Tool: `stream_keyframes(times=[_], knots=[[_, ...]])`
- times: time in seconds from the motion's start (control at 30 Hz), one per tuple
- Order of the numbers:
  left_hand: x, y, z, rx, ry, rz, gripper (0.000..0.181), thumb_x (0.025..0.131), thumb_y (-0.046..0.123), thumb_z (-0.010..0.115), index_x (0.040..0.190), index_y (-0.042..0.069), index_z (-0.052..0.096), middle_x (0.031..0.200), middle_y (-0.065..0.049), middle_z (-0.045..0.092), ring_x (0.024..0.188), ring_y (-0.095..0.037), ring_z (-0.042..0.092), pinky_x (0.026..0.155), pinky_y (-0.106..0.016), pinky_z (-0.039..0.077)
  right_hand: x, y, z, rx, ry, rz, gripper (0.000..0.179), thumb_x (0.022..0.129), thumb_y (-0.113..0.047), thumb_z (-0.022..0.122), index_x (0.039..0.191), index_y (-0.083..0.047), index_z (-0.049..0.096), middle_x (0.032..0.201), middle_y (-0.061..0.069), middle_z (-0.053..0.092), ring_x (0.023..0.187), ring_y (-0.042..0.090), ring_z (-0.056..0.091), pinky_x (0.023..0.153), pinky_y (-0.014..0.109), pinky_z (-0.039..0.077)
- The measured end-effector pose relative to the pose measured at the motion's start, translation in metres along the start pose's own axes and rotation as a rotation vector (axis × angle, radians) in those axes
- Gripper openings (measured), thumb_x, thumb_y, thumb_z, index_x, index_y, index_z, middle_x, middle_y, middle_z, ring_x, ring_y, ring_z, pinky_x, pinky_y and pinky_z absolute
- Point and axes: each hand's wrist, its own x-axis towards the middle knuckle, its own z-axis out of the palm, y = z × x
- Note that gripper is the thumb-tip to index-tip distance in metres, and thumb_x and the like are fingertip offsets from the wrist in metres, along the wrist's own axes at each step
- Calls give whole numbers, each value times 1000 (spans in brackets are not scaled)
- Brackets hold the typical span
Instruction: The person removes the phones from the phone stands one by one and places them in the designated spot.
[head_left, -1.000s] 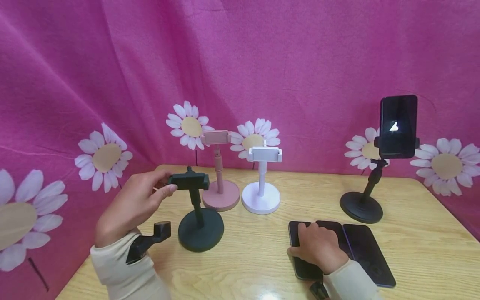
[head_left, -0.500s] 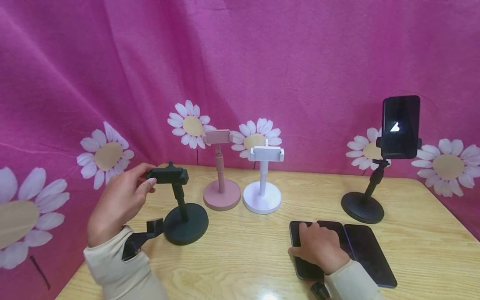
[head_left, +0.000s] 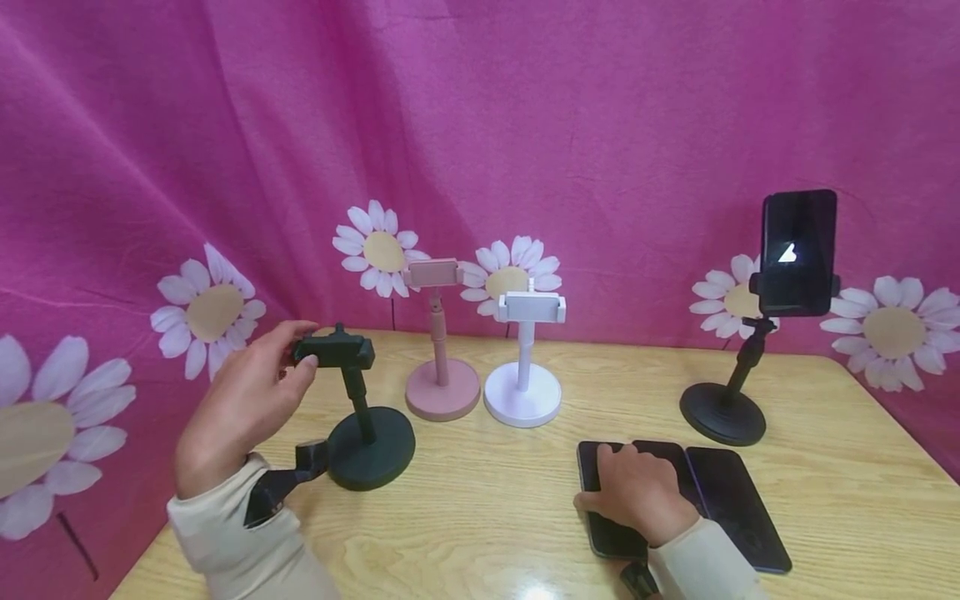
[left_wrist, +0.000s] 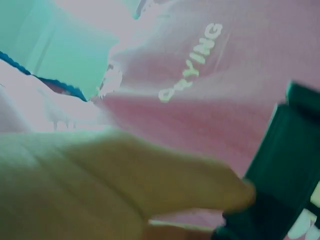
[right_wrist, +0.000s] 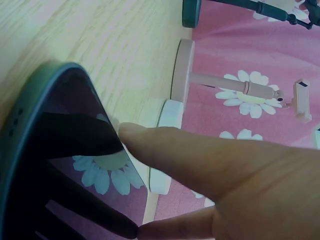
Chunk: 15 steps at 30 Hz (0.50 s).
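Note:
My left hand pinches the clamp of a dark green phone stand at the left of the table. Its thumb lies on the clamp's front, seen close in the left wrist view; the other fingers are mostly hidden behind. My right hand rests on the leftmost of three dark phones, the left phone. In the right wrist view the thumb touches that phone's edge and a fingertip touches its screen. The middle phone, partly under the hand, and the right phone lie alongside.
A pink phone stand and a white phone stand stand at the back centre. At the right, a black phone stand holds an upright phone with a lit logo. A pink daisy-print cloth hangs behind the table.
The left hand has shifted the dark green stand leftward and slightly back, away from the pink one; over the last half second it barely moves. The right hand and phones stay put.

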Motion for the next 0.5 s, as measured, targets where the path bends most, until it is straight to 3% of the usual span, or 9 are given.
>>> stream_keyframes(times=[0.1,0.23,0.37,0.5], knots=[[1,12,3,-41,80,43,45,97,22,54,140,11,46,123,-18,57,105,-36,55,83,-54,44,0,4,-3,24,-4,9,74,73,-59,74,116,-1,58,87,19,60,67,28,56,55,44,46],[3,36,10,-104,268,167,42,95,19,57,136,15,53,129,-11,55,117,-31,53,93,-55,42,-1,10,-14,66,20,22,74,76,-58,72,119,-1,57,93,19,62,71,28,59,59,47,49],[3,62,18,-173,419,383,38,90,9,59,128,15,61,127,-3,60,117,-20,55,97,-44,45,-6,16,-31,136,96,19,76,78,-57,71,126,0,54,102,23,63,78,31,61,63,51,53],[0,88,28,-270,476,654,32,89,7,56,120,6,64,118,-4,65,110,-16,60,96,-31,47,-12,22,-50,239,270,0,76,81,-52,70,133,0,50,110,26,60,87,34,61,68,55,53]])
